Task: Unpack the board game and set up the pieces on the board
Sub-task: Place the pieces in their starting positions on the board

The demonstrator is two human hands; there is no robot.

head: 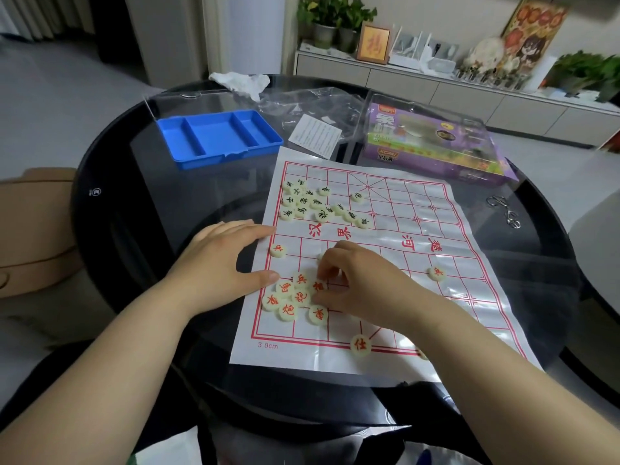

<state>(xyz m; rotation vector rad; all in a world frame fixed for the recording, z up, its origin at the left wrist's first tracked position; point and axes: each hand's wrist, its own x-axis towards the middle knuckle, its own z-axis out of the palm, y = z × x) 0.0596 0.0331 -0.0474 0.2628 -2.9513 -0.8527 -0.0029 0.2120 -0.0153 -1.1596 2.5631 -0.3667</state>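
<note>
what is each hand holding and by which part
Right hand pinches one red-lettered piece by its rim. Left hand holds nothing; it rests flat on the paper board at its left edge.

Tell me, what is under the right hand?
Under the right hand lies the board; its fingertips pinch a red piece. Whether more pieces sit beneath the palm cannot be seen.

arms: bare forearms, uncovered to frame edge | hands: left hand (219,260), right hand (364,285) — both bare
</note>
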